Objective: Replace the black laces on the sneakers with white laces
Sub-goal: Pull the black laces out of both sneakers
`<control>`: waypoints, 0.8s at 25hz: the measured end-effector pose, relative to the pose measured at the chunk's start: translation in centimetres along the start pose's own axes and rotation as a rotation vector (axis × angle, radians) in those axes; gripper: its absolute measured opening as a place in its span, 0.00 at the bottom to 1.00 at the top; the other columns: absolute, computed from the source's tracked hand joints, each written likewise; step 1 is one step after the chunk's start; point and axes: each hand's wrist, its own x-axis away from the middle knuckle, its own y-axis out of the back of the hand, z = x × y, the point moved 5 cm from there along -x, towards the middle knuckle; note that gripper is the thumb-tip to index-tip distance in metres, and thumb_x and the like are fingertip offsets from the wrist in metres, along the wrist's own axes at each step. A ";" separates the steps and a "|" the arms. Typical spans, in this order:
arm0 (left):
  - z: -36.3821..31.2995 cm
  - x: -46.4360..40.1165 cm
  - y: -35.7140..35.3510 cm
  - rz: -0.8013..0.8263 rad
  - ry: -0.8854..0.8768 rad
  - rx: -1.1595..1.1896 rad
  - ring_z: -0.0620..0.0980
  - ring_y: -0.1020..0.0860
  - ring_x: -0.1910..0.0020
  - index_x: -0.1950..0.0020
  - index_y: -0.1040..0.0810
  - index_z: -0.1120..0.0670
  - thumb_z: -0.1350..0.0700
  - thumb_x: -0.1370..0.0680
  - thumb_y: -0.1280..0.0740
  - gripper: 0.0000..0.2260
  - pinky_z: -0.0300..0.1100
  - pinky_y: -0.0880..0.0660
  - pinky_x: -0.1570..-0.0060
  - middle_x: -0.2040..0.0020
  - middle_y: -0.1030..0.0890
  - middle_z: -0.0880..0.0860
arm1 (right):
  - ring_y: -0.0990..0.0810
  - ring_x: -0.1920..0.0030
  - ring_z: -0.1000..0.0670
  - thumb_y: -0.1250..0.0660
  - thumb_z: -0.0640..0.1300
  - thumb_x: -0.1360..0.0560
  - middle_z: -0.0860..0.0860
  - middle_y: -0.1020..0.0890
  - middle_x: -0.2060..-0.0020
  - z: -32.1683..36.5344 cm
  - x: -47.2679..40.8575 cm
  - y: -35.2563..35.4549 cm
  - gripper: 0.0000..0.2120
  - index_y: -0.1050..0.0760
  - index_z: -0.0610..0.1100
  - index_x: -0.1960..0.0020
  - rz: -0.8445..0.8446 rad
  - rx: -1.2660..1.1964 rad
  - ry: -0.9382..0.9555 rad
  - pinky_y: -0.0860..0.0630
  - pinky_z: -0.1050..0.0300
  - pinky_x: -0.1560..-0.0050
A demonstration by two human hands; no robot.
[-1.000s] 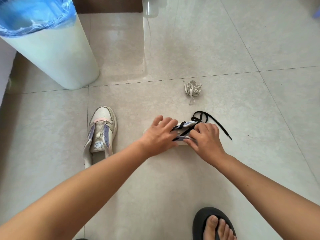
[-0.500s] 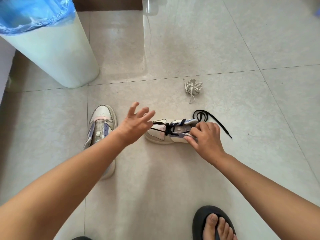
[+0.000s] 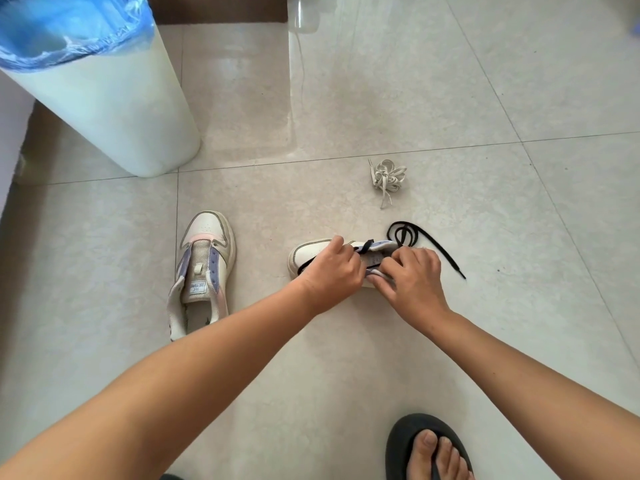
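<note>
Both hands cover most of the white leather sneaker [image 3: 308,252]; left hand [image 3: 330,271] pinches its thin black lace [image 3: 429,245], right hand [image 3: 414,282] grasps the collar, fingertips hidden

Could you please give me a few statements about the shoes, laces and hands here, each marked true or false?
1. The left sneaker on the floor has no lace in it. True.
2. The white laces are already threaded into a shoe. False: they lie bundled on the tile, apart from both shoes.
3. Both hands are on the right sneaker. True: the left hand pinches the black lace and the right hand holds the shoe near its tongue.
4. The black lace is fully out. False: part still crosses the shoe.
5. The bin has a red liner. False: it is blue.
</note>
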 end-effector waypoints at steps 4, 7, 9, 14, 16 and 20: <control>0.0 -0.3 0.6 0.023 -0.031 -0.004 0.49 0.29 0.74 0.71 0.25 0.51 0.68 0.32 0.48 0.17 0.39 0.30 0.65 0.74 0.28 0.48 | 0.26 0.63 0.44 0.41 0.56 0.28 0.49 0.26 0.66 0.0 0.1 -0.1 0.17 0.26 0.45 0.65 0.036 -0.014 -0.008 0.38 0.52 0.50; 2.5 2.0 -0.4 0.087 -0.107 -0.019 0.50 0.26 0.70 0.69 0.24 0.51 0.63 0.34 0.43 0.12 0.42 0.30 0.59 0.72 0.26 0.49 | 0.26 0.62 0.44 0.41 0.57 0.28 0.49 0.26 0.65 -0.6 0.1 -0.2 0.17 0.26 0.45 0.65 0.064 -0.024 -0.023 0.39 0.54 0.50; 5.9 5.3 -1.7 0.174 -0.065 -0.030 0.51 0.25 0.70 0.69 0.23 0.52 0.63 0.40 0.35 0.06 0.44 0.33 0.59 0.71 0.26 0.50 | 0.26 0.62 0.44 0.42 0.58 0.28 0.50 0.26 0.65 -0.8 0.0 0.0 0.17 0.26 0.45 0.65 0.066 -0.018 -0.038 0.39 0.54 0.49; 6.7 6.4 -3.0 0.371 0.065 0.086 0.52 0.25 0.72 0.67 0.21 0.53 0.58 0.44 0.23 0.11 0.42 0.28 0.63 0.70 0.24 0.50 | 0.26 0.62 0.44 0.42 0.57 0.28 0.49 0.26 0.65 -0.4 0.0 -0.1 0.17 0.26 0.45 0.64 0.070 -0.002 -0.047 0.39 0.53 0.49; 3.0 3.9 -1.8 0.235 -0.040 0.117 0.51 0.24 0.70 0.65 0.21 0.52 0.55 0.39 0.25 0.07 0.41 0.29 0.65 0.68 0.24 0.50 | 0.26 0.62 0.44 0.42 0.57 0.29 0.49 0.25 0.65 -0.4 0.0 -0.2 0.17 0.26 0.45 0.65 0.061 0.010 -0.049 0.39 0.52 0.49; -0.5 0.4 0.0 0.146 -0.058 0.109 0.50 0.26 0.69 0.67 0.23 0.52 0.62 0.36 0.36 0.06 0.41 0.30 0.66 0.69 0.26 0.50 | 0.25 0.62 0.44 0.40 0.57 0.29 0.49 0.25 0.65 -0.3 0.1 -0.1 0.16 0.26 0.45 0.65 0.048 -0.001 -0.055 0.38 0.52 0.49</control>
